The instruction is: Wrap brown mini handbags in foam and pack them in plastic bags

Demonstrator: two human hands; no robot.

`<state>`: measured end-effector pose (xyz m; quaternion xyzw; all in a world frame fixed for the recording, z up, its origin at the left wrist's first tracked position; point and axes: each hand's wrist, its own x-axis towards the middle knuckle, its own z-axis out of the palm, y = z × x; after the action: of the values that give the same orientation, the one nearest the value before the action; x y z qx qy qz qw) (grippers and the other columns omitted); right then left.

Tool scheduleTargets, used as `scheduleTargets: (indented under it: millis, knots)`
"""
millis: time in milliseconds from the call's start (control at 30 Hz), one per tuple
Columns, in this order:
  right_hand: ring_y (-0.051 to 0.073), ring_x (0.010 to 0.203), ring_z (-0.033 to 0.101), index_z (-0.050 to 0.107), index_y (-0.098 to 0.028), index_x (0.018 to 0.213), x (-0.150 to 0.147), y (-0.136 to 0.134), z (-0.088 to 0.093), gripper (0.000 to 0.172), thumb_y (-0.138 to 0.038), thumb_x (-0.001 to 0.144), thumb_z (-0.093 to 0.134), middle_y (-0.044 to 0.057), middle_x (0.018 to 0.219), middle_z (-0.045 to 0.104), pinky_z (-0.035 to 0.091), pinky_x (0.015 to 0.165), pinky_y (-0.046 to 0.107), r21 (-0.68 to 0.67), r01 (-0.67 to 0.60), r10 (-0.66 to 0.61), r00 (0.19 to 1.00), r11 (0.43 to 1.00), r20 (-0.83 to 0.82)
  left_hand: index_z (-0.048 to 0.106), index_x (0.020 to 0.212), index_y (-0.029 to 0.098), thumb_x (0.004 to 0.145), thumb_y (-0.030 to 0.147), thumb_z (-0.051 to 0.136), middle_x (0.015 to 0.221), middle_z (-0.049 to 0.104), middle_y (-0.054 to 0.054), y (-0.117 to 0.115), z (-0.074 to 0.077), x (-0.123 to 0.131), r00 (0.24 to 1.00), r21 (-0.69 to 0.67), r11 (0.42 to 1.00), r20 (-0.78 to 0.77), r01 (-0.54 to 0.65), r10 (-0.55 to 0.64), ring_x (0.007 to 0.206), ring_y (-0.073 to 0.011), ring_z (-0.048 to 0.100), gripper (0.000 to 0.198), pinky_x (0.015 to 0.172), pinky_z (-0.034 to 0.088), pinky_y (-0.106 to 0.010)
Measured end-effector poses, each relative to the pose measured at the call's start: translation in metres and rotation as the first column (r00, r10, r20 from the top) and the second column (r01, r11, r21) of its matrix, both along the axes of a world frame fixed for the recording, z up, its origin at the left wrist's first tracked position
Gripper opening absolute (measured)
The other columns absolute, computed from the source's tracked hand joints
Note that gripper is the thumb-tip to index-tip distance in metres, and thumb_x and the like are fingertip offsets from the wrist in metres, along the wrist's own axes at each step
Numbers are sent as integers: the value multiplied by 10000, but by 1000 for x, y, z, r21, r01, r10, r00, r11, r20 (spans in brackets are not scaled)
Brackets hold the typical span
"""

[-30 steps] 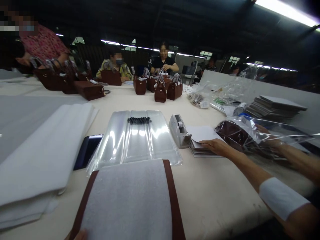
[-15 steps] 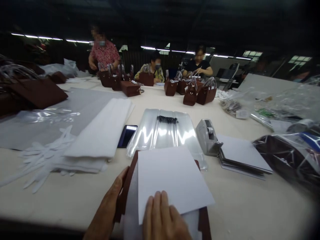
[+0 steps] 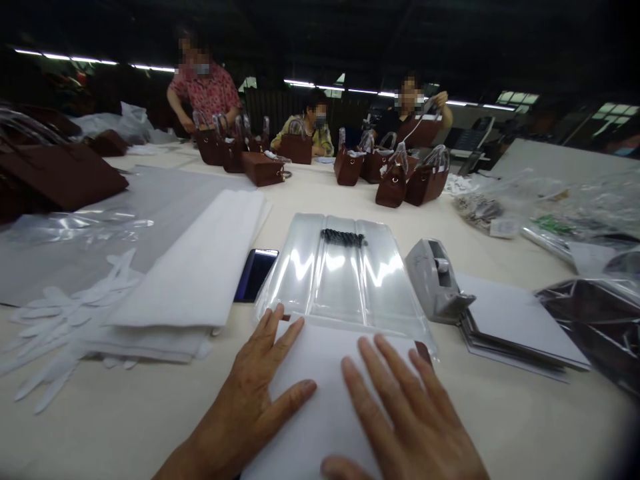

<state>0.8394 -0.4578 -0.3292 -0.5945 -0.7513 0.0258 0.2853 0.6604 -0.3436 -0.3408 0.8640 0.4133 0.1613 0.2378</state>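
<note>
Close in front of me a white sheet of card (image 3: 320,373) lies over a dark brown leather piece (image 3: 424,351), of which only small corners show. My left hand (image 3: 255,383) rests on the card's left side, fingers spread and thumb pointing inward. My right hand (image 3: 400,400) lies on the right part of the card with its fingers apart. Neither hand grips anything. Just beyond the card is a stack of clear plastic sleeves (image 3: 340,280) with a black coil-like strip (image 3: 343,237) on it.
To the right stand a grey tape dispenser (image 3: 434,280) and a stack of white cards (image 3: 525,320). On the left are a phone (image 3: 256,275), folded white foam sheets (image 3: 190,267) and white cut strips (image 3: 75,320). Brown handbags (image 3: 425,180) and several people occupy the far side.
My left hand has moved from the leather's left edge onto the card. The right hand has shifted right and spread its fingers. The card now lies straighter over the leather. One co-worker has raised a bag.
</note>
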Motion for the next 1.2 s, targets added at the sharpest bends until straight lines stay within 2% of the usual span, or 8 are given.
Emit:
scheduleTargets:
  millis: [100, 267, 400, 533, 667, 867, 1033, 1200]
  knots:
    - [436, 1073, 475, 310, -250, 1367, 44, 9, -12, 762, -512, 714, 601, 131, 1256, 470, 441, 796, 632, 63, 16, -27, 985, 998, 171, 269, 1343, 355, 760, 518, 508, 1471, 109, -6, 3, 0, 1, 998, 25, 999, -48, 48, -47, 1308, -345, 202, 650, 1008, 275, -530]
    - [255, 950, 608, 480, -358, 1227, 99, 23, -1, 380, -385, 851, 431, 11, 1151, 586, 547, 740, 375, 10, 173, -173, 985, 985, 11, 261, 1340, 375, 804, 483, 453, 1452, 204, 21, 29, 1, -3, 985, -137, 983, 104, -123, 138, 1276, -293, 310, 581, 1006, 331, -464]
    - [231, 996, 583, 597, -247, 1071, 148, 85, -21, 282, -356, 856, 451, 46, 1094, 614, 491, 861, 407, -83, 248, -254, 963, 965, -87, 479, 1220, 269, 831, 481, 407, 1301, 469, -17, 81, -6, 13, 935, -265, 931, 185, -251, 304, 1164, -242, 466, 449, 1012, 356, -419]
    - [244, 1191, 432, 494, -208, 1230, 165, 145, -76, 431, -375, 833, 497, 93, 1303, 454, 383, 972, 457, -269, 27, -43, 998, 963, -51, 549, 1149, 204, 841, 435, 419, 1256, 515, -49, 129, -33, 50, 987, -93, 995, 161, 28, -13, 1177, -202, 453, 407, 1036, 335, -373]
    - [263, 1201, 415, 527, -208, 1197, 161, 168, -103, 465, -408, 781, 581, 99, 1263, 496, 325, 994, 493, -302, -50, 55, 998, 952, 8, 383, 1295, 224, 823, 393, 496, 1402, 326, -59, 157, -68, 77, 946, 1, 949, -68, 317, -316, 1315, -234, 233, 515, 1062, 252, -468]
    - [225, 1004, 561, 643, -197, 951, 157, 167, -94, 248, -271, 889, 414, 71, 1022, 640, 419, 874, 424, -270, -28, 45, 998, 962, 55, 353, 1303, 247, 830, 436, 478, 1368, 382, -71, 166, -86, 82, 879, 115, 892, -266, 437, -396, 1298, -286, 255, 525, 1008, 250, -578]
    - [156, 579, 576, 589, -166, 896, 169, 178, -72, 310, -300, 920, 310, 53, 698, 631, 449, 536, 287, -278, 18, 14, 993, 960, 113, 360, 1293, 209, 878, 364, 406, 1341, 419, -81, 163, -73, 79, 842, 186, 849, -345, 494, -414, 1272, -285, 309, 445, 985, 276, -568]
    - [126, 546, 505, 557, -138, 877, 176, 188, -56, 333, -310, 933, 278, 53, 667, 573, 399, 501, 260, -214, -13, 60, 974, 977, 220, 334, 1306, 186, 866, 486, 361, 1321, 436, -112, 163, -55, 88, 849, 228, 841, -342, 491, -403, 1214, -275, 394, 533, 980, 305, -526]
